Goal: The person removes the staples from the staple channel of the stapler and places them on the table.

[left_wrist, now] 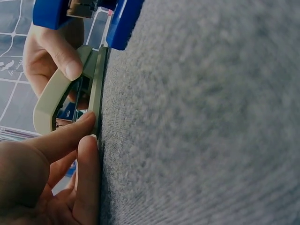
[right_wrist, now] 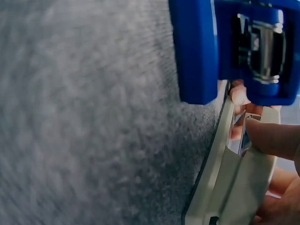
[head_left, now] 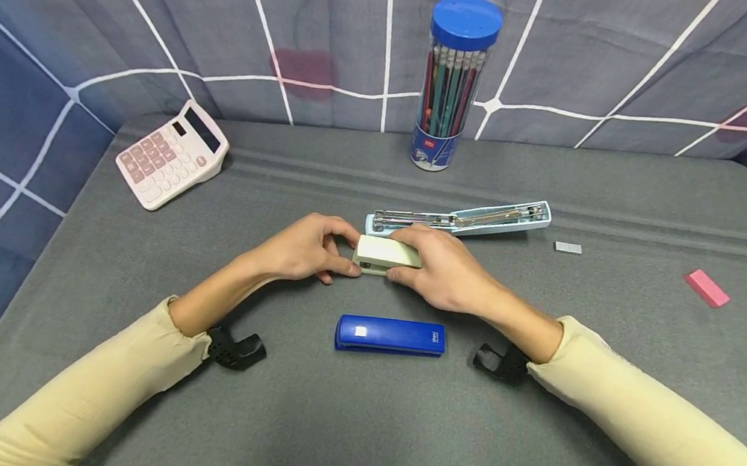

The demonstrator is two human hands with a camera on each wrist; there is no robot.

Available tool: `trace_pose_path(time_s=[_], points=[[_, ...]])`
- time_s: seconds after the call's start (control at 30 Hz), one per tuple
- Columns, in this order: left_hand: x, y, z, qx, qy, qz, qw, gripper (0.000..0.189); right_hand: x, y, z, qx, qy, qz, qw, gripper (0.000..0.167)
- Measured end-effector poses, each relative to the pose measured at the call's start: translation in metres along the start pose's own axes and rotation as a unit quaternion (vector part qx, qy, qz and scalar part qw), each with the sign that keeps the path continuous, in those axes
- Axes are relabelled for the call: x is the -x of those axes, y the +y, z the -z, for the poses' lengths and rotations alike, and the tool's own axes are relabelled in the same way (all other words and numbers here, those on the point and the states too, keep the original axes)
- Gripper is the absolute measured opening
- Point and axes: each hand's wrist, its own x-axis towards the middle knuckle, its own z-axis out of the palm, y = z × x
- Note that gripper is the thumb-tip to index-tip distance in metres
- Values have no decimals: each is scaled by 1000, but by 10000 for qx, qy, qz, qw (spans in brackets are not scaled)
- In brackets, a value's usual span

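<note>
Seemingly for steadiness, the left hand (head_left: 304, 250) pinches the front of the pale-green stapler (head_left: 387, 250) while the right hand (head_left: 446, 270) grips its smooth, rounded top. It rests on the grey, woven-looking counter (head_left: 260, 425), just beyond the glossy blue stapler (head_left: 391, 335).

There's a pale grn stapler (head_left: 385, 251), dk blue stapler (head_left: 397, 336), lt blue stapler (head_left: 460, 226) & gry backdrop (head_left: 354, 40) w/ wht grid
</note>
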Motion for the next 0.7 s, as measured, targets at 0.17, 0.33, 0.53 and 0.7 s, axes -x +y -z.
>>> trace_pose_path(time_s=[0.17, 0.33, 0.53, 0.7], points=[[1, 1, 0, -80, 37, 7, 10000, 34, 1, -1, -1, -34, 67, -28, 10000, 33], [2, 3, -1, -181, 53, 57, 9998, 34, 2, 1, -1, -84, -2, 124, 9999, 32], [2, 4, -2, -314, 29, 10, 9995, 34, 3, 2, -1, -116, -46, 229, 9997, 31], [2, 3, -2, -425, -28, -48, 9991, 34, 3, 2, 0, -52, -165, 322, 9993, 28]])
